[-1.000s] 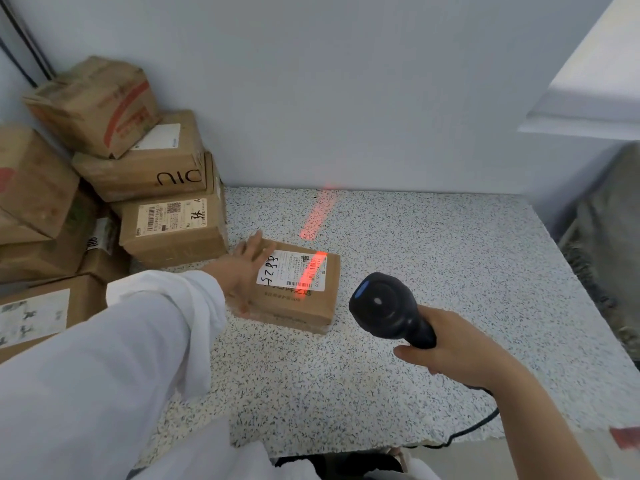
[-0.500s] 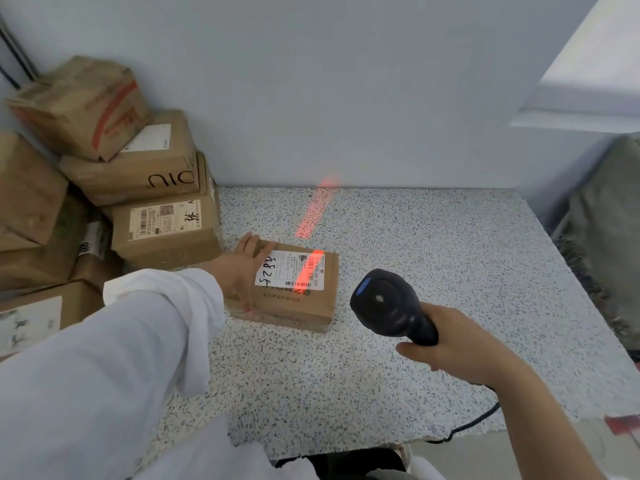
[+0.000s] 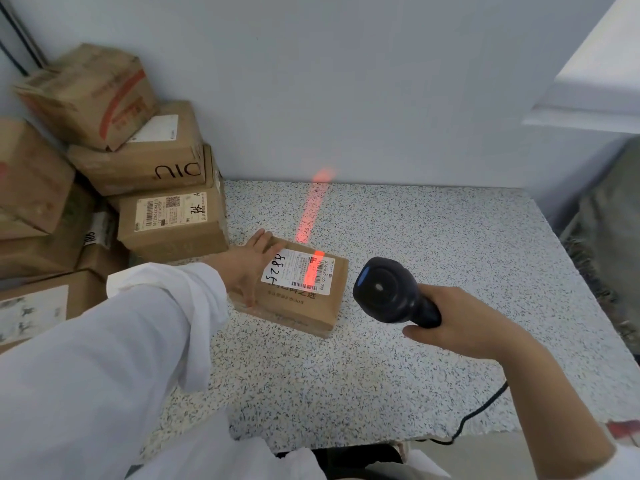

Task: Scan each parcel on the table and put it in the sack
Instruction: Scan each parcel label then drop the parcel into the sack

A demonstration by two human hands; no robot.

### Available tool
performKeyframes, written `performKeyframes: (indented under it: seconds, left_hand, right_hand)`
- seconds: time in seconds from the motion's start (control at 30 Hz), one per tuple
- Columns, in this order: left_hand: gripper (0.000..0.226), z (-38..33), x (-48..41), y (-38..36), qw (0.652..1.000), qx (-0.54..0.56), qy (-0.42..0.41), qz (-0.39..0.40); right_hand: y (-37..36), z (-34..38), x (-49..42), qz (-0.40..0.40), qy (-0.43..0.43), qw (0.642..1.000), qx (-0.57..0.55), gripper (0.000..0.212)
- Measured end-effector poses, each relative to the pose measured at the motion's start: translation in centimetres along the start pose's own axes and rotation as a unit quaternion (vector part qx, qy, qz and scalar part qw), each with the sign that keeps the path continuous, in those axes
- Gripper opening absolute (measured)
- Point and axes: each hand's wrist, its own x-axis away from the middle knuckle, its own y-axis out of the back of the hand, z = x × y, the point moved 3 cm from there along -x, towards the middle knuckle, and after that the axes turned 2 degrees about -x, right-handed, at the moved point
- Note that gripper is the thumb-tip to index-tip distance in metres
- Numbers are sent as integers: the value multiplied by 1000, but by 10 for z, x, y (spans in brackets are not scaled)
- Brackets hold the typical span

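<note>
Matt cardboard parcel (image 3: 304, 303), speckled stone-look table (image 3: 433, 271), glossy plastic scanner (image 3: 388, 289)

In front of you a white tabletop (image 3: 433, 271) speckled with black runs back to a plain pale grey wall (image 3: 346, 81). At your upper right a white ledge (image 3: 588, 109) juts out, brightly lit. Dark cables (image 3: 19, 39) run down the far left corner of the wall.

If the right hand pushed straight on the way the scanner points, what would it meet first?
Most likely the small parcel: the scanner in the right hand aims at its label, where the red beam falls. Height is unclear; it might pass above.
</note>
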Motion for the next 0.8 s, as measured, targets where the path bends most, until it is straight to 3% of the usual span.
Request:
performKeyframes:
  seconds: [0.8]
  left_hand:
    - [148, -4, 0, 3, 1000, -25, 6, 12]
  right_hand:
    - [3, -5, 9, -8, -11, 999, 29, 15]
